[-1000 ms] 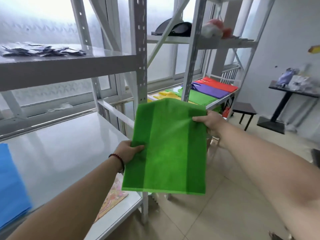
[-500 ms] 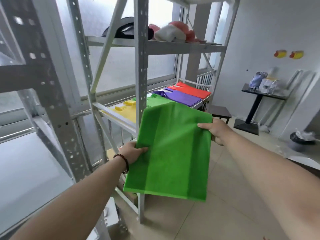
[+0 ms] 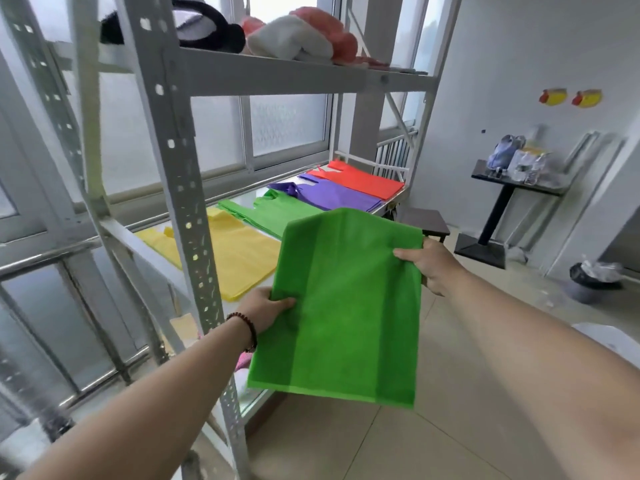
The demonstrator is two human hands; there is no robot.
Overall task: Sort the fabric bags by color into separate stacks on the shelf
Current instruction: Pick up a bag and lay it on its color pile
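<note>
I hold a flat green fabric bag (image 3: 346, 306) in the air in front of the metal rack. My left hand (image 3: 265, 310) grips its left edge, and my right hand (image 3: 429, 265) grips its upper right edge. On the rack's white shelf (image 3: 249, 199) lie separate stacks: yellow bags (image 3: 235, 251) nearest, then green bags (image 3: 273, 213), purple bags (image 3: 332, 194) and red bags (image 3: 360, 180) farthest. The held bag hides the near end of the green stack.
A perforated grey upright (image 3: 183, 188) stands just left of my left hand. The upper shelf (image 3: 277, 74) carries soft dark, white and pink items. A small dark stool (image 3: 424, 221), a black pedestal table (image 3: 512, 181) and a bin (image 3: 594, 282) stand on the tiled floor to the right.
My view has swung right and closer along the rack, from the bay with the blue bags to the one with coloured stacks. Both hands kept hold of the green bag.
</note>
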